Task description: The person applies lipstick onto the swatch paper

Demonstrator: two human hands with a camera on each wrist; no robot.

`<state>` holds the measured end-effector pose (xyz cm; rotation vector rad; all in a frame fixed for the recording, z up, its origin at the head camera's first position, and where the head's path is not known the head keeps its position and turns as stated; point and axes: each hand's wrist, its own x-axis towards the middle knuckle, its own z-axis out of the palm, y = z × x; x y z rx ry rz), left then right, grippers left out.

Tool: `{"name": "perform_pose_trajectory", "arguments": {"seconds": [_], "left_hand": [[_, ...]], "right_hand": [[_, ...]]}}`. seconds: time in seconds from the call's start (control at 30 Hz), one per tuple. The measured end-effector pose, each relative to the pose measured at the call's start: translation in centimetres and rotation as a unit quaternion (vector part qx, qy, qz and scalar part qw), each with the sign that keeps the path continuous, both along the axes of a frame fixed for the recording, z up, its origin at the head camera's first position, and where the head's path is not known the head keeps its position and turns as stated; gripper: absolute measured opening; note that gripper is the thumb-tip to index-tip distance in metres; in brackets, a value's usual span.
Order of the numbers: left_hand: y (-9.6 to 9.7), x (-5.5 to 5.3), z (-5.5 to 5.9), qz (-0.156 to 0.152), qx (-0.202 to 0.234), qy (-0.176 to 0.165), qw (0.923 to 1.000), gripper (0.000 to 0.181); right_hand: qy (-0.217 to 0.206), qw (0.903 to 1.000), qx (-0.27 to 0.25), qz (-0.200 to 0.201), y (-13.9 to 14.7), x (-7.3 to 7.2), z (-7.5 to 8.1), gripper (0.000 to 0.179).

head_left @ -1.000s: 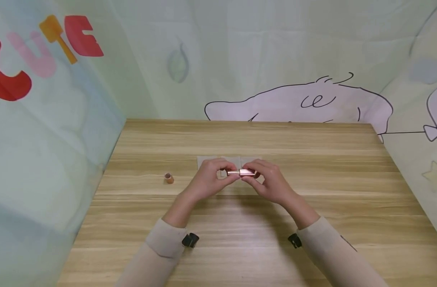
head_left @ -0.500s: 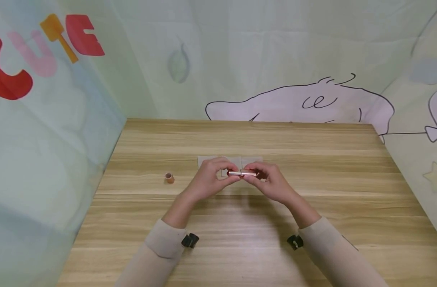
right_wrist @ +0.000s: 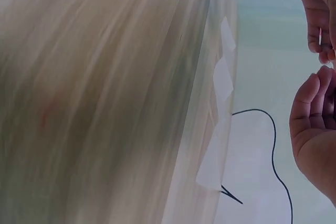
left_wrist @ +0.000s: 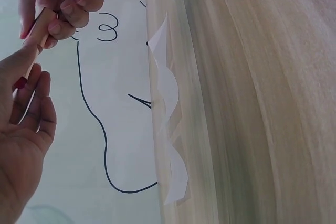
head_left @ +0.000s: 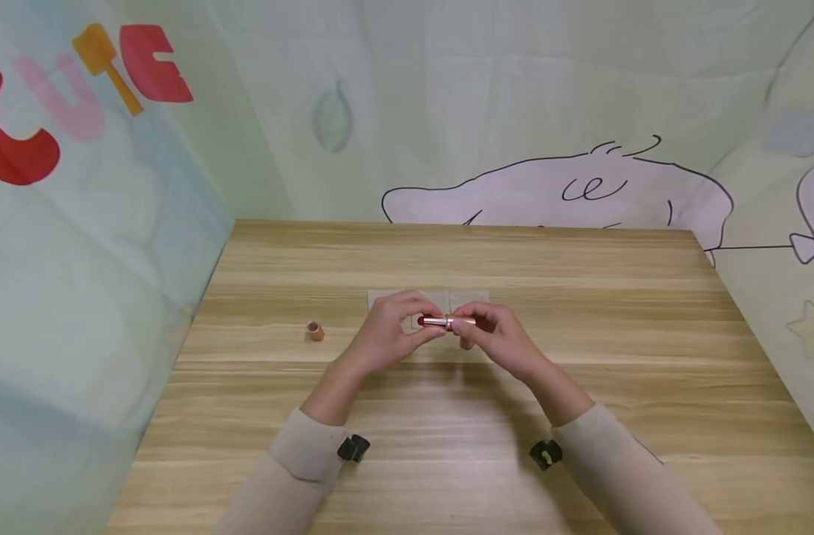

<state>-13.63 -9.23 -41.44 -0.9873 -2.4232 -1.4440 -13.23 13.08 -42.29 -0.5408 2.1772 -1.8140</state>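
Both hands [head_left: 392, 334] [head_left: 503, 338] hold a lipstick tube [head_left: 437, 322] (red lipstick [head_left: 421, 321] showing at one end).

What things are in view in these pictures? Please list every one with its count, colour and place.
table: one, light wood, centre of the head view
lipstick: one, rose-gold with red tip, held over the table
cap: one, copper-brown, on the table, left
paper: at least one sheet, off-white, on the table, centre
backdrop: pale green and blue, behind and beside the table
letters: four, red, pink, orange, backdrop's left side
animal drawing: one, pale lilac, black-outlined, backdrop's back
leaf: one, green, backdrop's back
star: one, pale yellow, backdrop's right side
devices: two, black, one per wrist
sleeves: two, beige, on the forearms
left hand: one, bare, at the lipstick's red-tipped half
right hand: one, bare, holding its other half
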Motion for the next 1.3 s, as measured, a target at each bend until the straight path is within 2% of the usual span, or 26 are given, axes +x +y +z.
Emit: {"name": "perform_pose_trajectory", "arguments": {"seconds": [0.1, 0.23, 0.5, 0.63, 0.83, 1.0, 1.13, 1.3], "left_hand": [[0.0, 0.0, 0.0, 0.01, 0.002, 0.009, 0.9999, 0.015], [-0.1, 0.1, -0.1, 0.023, 0.003, 0.019, 0.9995, 0.016], [-0.3, 0.0, -0.4, 0.028, 0.024, 0.042, 0.9984, 0.016], [-0.6, 0.0, -0.5, 0.033, 0.015, 0.034, 0.9988, 0.029], [-1.7, 0.0, -0.6, 0.07, -0.04, -0.003, 0.9968, 0.055], [-2.5, 0.0, -0.5, 0.077, -0.067, -0.025, 0.9944, 0.058], [-3.0, 0.0, -0.3, 0.081, -0.07, -0.023, 0.994, 0.057], [-3.7, -0.3, -0.8, 0.084, -0.083, -0.013, 0.9929, 0.054]], "right_hand": [[-0.041, 0.9983, -0.035, -0.024, -0.5, 0.3, 0.2, 0.022], [-0.087, 0.9913, -0.083, -0.055, -1.2, 0.7, 0.2, 0.024], [-0.125, 0.9756, -0.159, -0.085, -2.3, 1.0, 0.0, 0.012], [-0.124, 0.9735, -0.163, -0.102, -2.5, 1.1, -0.2, 0.011], [-0.125, 0.971, -0.157, -0.131, -2.3, 1.0, -0.4, 0.01], [-0.122, 0.9716, -0.149, -0.138, -2.1, 0.8, -0.2, 0.01], [-0.12, 0.9721, -0.142, -0.143, -1.9, 0.6, 0.1, 0.01], [-0.118, 0.9707, -0.151, -0.145, -1.7, 0.4, 0.3, 0.008]]}}
